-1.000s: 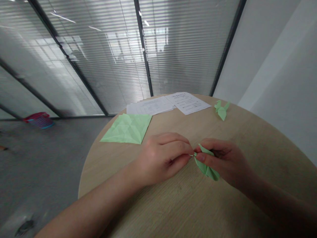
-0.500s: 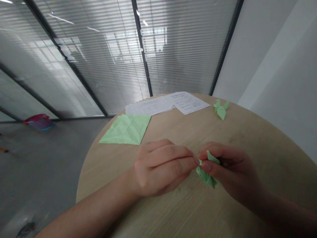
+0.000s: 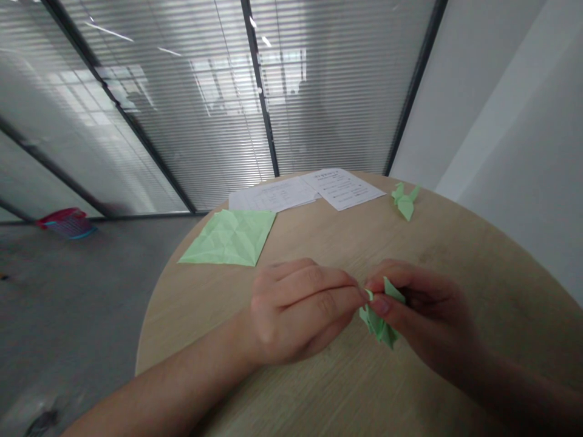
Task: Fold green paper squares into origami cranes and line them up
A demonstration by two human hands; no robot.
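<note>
A small folded piece of green paper (image 3: 379, 328) is held above the table between my two hands. My right hand (image 3: 421, 306) pinches it between thumb and fingers, and one pointed flap sticks up over the thumb. From the left, the fingertips of my left hand (image 3: 307, 309) close on the paper's near-left edge and touch the right fingertips. Part of the folded paper is hidden behind the fingers. At the far right of the table stands a finished-looking green origami crane (image 3: 404, 201). A creased green paper sheet (image 3: 232, 238) lies flat at the left.
Printed white sheets (image 3: 348, 189) overlap at the back of the round wooden table (image 3: 204, 297). Behind it is a glass partition with blinds (image 3: 337, 91), and a white wall (image 3: 514, 103) rises at the right. A red and blue basket (image 3: 68, 223) sits on the floor.
Both hands keep hold of the folded paper, and the fingertips shift very slightly. The whole view has moved a little.
</note>
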